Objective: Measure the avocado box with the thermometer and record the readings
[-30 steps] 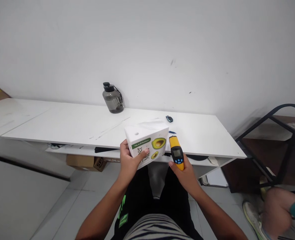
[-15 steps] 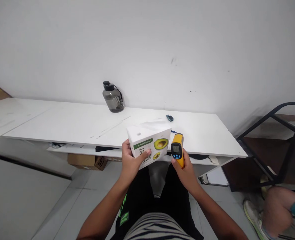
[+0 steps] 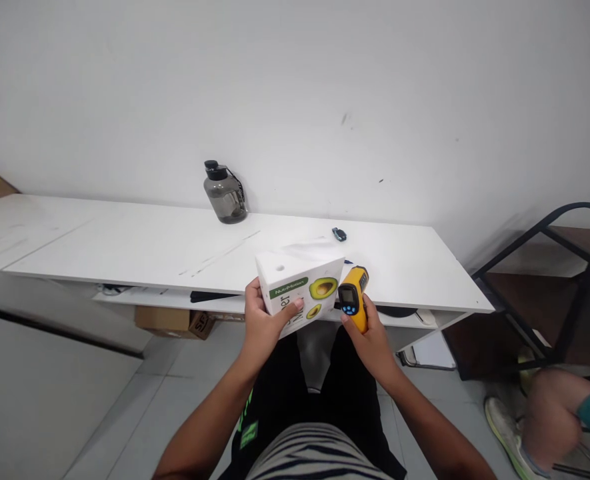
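My left hand (image 3: 269,325) grips a white box (image 3: 295,283) by its left side, thumb across the front. The box carries a green NutriMotion label and pictures of avocados, and is tilted over the front edge of the white table (image 3: 125,240). In my right hand (image 3: 369,340) is a yellow and black infrared thermometer (image 3: 355,297), held by its handle just right of the box. Its small dark screen and blue buttons face me. A bit of something blue shows behind the two items, mostly hidden.
A grey water bottle (image 3: 226,197) stands by the wall, and a dark wristwatch (image 3: 339,234) lies on the table. Under it sits a cardboard box (image 3: 175,321) on the left. To the right are a black-framed rack (image 3: 549,280) and another person's leg (image 3: 549,413).
The thermometer has turned a little to the left in my right hand, and its screen looks darker. The white box has barely shifted.
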`<state>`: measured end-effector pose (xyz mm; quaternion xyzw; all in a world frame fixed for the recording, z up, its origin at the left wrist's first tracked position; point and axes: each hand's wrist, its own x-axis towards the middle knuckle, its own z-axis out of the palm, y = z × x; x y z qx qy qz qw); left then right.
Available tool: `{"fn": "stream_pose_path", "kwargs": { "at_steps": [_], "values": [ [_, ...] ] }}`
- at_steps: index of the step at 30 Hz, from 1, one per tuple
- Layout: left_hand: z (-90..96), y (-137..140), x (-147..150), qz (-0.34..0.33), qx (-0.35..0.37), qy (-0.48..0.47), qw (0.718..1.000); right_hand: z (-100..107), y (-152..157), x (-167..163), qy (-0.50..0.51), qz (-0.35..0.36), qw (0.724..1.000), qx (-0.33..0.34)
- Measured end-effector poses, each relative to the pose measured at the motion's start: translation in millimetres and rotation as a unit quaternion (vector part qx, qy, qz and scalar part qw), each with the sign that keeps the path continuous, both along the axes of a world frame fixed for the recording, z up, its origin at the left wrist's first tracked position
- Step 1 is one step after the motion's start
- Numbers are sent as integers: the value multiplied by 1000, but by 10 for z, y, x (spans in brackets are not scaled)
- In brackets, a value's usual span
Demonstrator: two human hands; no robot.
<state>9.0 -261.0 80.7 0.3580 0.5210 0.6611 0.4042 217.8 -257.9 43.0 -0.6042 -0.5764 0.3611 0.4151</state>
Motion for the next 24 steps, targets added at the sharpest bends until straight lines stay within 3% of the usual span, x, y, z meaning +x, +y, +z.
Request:
{"fn": "stream_pose_path", "kwargs": {
  "at_steps": [24],
  "values": [
    [4,13,21,-12,-17,-8,1000,-56,89,46,-58,-14,998,24]
  ]
}}
